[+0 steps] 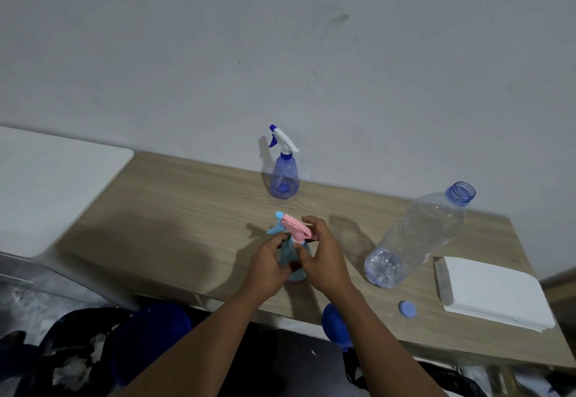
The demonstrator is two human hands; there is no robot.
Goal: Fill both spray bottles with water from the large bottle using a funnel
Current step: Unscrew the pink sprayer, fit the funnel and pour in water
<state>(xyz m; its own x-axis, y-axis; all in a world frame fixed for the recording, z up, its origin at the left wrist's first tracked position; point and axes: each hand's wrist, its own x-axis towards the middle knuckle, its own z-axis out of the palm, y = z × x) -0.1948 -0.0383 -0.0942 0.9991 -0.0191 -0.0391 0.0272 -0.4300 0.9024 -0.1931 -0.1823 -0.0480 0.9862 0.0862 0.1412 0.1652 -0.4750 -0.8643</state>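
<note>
Head cam: L hand (268, 265) gripped teal bottle (284, 254), R hand (324, 259) pinched pink head (297, 226) just above L fingers; prob. unscrewing, funnel (335, 325) needed next.

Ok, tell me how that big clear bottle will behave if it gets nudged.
The large bottle looks tall and nearly empty, so probably light and easy to tip. Its thin clear walls would likely flex when gripped. With the cap off, any leftover water could spill.

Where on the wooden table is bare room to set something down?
Widest: the table's left half, between the white surface and the left hand. Smaller: along the wall, between the blue spray bottle and the large bottle. Crowded: the right end, with cap, paper stack and funnel.
</note>
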